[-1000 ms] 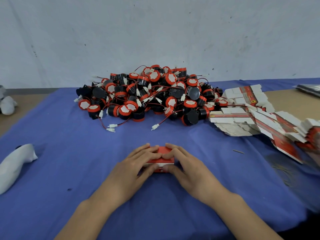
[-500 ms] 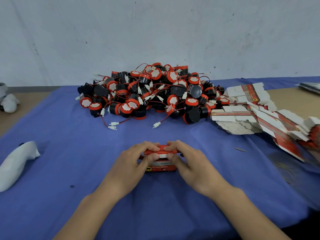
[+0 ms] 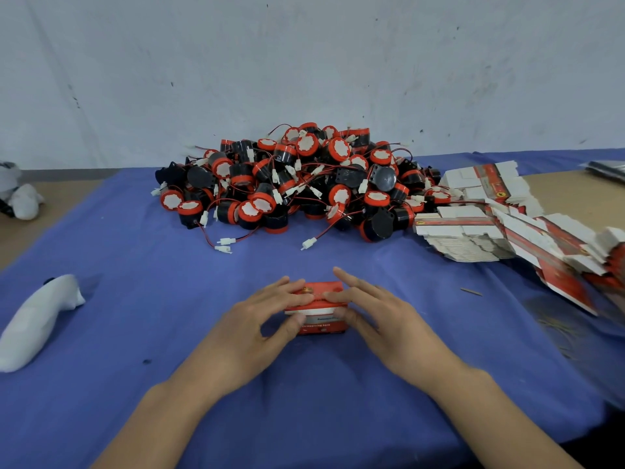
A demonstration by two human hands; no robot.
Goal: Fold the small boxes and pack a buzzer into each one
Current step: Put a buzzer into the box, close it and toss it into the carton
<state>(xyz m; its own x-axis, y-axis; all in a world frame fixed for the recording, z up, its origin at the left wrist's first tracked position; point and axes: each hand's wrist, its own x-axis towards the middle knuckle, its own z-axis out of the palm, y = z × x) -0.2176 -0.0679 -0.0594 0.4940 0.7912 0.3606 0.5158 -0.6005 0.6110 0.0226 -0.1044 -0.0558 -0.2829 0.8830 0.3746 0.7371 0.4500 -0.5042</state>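
Observation:
A small red and white box [image 3: 321, 328] stands folded on the blue cloth [image 3: 142, 265] in front of me. My left hand [image 3: 250, 319] holds its left end, fingers laid over the top and thumb against the front face. My right hand [image 3: 385, 316] holds the right end the same way, with its index finger lifted straight. Behind the box lies a big pile of black and red buzzers [image 3: 304, 181] with red wires and white plugs. A fanned stack of flat unfolded boxes [image 3: 473, 231] lies to the right of the pile.
A white elongated object [image 3: 33, 319] lies on the cloth at the left, and another white thing [image 3: 20, 198] sits on the bare table at far left. A thin sliver [image 3: 470, 291] lies right of my hands. A wall rises just behind the pile.
The box's top flap has gone down flat. My fingers have stretched out over the top, and my right index finger has lifted off.

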